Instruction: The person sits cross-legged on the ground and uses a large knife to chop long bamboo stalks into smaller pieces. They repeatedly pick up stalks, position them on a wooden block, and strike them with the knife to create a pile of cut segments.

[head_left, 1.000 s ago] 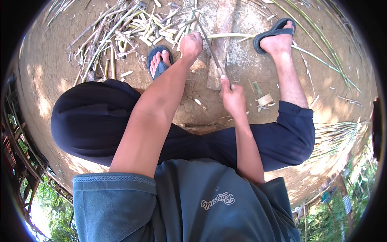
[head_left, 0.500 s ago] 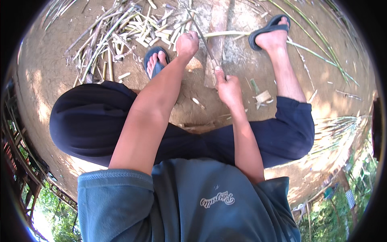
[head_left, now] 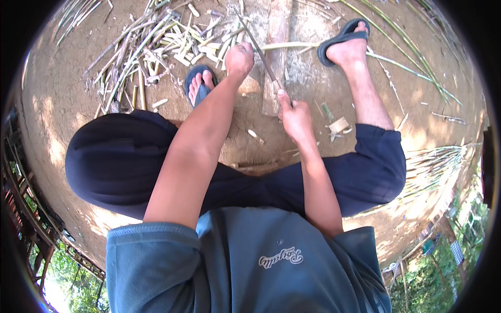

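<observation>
My left hand [head_left: 240, 58] is closed around the left end of a long pale-green stalk [head_left: 289, 45], close beside a pile of cut pieces. The stalk runs right across a wooden board [head_left: 275, 68] toward my right foot. In my right hand [head_left: 296, 121] is the handle of a long-bladed knife [head_left: 261, 52], my thumb lying along the handle. Its narrow blade slants up and to the left, passing just right of my left hand and crossing the stalk. Whether the edge touches the stalk, I cannot tell. My left fingers partly hide the stalk's end.
Cut stalk pieces [head_left: 182, 44] and longer sticks [head_left: 125, 57] lie heaped at the upper left. My sandalled feet flank the board. A short wood block [head_left: 338, 125] rests on the dirt to the right. Long green stalks [head_left: 402, 39] spread at the upper right, with a bundle [head_left: 433, 169] below.
</observation>
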`<state>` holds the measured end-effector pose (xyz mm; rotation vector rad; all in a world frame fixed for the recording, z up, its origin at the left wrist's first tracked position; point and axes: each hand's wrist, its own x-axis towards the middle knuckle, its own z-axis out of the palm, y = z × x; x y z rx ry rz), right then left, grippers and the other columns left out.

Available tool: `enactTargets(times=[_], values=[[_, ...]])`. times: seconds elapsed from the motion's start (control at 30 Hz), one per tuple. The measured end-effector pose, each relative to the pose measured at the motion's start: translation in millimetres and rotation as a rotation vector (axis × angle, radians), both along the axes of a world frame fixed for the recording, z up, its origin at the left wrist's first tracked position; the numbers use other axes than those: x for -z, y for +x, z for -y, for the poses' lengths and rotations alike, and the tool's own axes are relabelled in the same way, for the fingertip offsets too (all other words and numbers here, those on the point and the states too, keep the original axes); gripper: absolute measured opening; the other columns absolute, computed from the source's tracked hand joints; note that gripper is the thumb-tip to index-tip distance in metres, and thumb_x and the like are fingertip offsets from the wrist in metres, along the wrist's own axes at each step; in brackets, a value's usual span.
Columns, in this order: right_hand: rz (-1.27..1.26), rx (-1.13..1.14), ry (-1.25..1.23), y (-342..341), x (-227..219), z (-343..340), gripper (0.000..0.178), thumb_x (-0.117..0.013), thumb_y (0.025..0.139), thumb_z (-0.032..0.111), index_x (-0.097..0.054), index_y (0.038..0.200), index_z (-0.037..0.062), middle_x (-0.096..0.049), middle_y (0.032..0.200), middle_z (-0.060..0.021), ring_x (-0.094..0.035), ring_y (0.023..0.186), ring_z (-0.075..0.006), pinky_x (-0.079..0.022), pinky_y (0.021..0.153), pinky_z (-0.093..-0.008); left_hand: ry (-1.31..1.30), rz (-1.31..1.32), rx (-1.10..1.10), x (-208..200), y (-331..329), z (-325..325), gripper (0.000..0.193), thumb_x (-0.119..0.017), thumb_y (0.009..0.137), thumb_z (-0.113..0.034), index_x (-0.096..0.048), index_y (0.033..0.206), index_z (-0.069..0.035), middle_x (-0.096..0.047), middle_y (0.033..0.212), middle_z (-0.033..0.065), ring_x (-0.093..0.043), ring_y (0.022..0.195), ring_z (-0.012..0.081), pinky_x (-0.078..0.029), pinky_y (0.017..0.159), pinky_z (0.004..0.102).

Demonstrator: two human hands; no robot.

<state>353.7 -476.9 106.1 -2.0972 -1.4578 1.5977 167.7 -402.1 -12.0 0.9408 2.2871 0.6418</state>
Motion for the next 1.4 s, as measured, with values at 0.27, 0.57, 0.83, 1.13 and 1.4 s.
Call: enactTargets(times=[0.27, 0.57, 0.83, 1.13, 1.4], values=[[-0.283, 0.223, 0.142, 68.6, -17.9, 66.8, 0.055, -0.055, 0.097, 0.041, -0.041, 0.055, 0.0076, -0.038, 0.051, 0.0040, -0.032, 0.048, -0.0056, -0.025, 0.044, -0.0285, 0.051, -0.036, -0.102, 15.4, -1.8, -4.5, 0.056, -0.041, 0.091, -0.040, -0.070, 0.079, 0.006, -0.065, 0.082, 0.0305, -0.064, 0.085, 0.0457, -0.048, 0.083, 0.0486], [-0.209, 0.230, 0.299, 61.6, -40.0, 75.7, 0.055, -0.055, 0.097, 0.041, -0.040, 0.056, 0.0080, -0.038, 0.052, 0.0045, -0.031, 0.048, -0.0049, -0.023, 0.044, -0.0268, -0.040, -0.016, -0.162, -6.8, -38.0, 1.9, 0.055, -0.041, 0.093, -0.045, -0.072, 0.087, 0.001, -0.067, 0.094, 0.0265, -0.064, 0.096, 0.0403, -0.048, 0.089, 0.0450], [-0.259, 0.278, 0.318, 42.6, -43.8, 100.2, 0.055, -0.054, 0.097, 0.043, -0.041, 0.056, 0.0078, -0.037, 0.052, 0.0044, -0.030, 0.048, -0.0051, -0.023, 0.044, -0.0274, 0.249, -0.493, 0.276, -84.3, -55.4, 13.5, 0.035, -0.048, 0.091, -0.033, -0.068, 0.098, -0.005, -0.058, 0.123, 0.0200, -0.055, 0.116, 0.0342, -0.043, 0.091, 0.0494], [-0.135, 0.224, 0.435, 65.3, -51.0, 103.4, 0.056, -0.053, 0.097, 0.041, -0.042, 0.056, 0.0054, -0.039, 0.050, 0.0026, -0.034, 0.047, -0.0068, -0.026, 0.044, -0.0301, -0.153, -0.499, 0.905, -72.4, -20.6, -2.4, 0.043, -0.035, 0.095, -0.033, -0.056, 0.114, 0.000, -0.067, 0.098, 0.0193, -0.065, 0.096, 0.0311, -0.046, 0.091, 0.0473], [-0.114, 0.171, 0.173, 31.2, -41.1, 100.3, 0.053, -0.055, 0.096, 0.042, -0.042, 0.057, 0.0101, -0.035, 0.051, 0.0060, -0.028, 0.045, -0.0045, -0.020, 0.042, -0.0272, -0.180, -0.572, 0.757, -58.9, -123.5, 52.6, 0.043, -0.058, 0.084, -0.046, -0.070, 0.094, -0.006, -0.070, 0.089, 0.0170, -0.068, 0.085, 0.0330, -0.053, 0.079, 0.0434]])
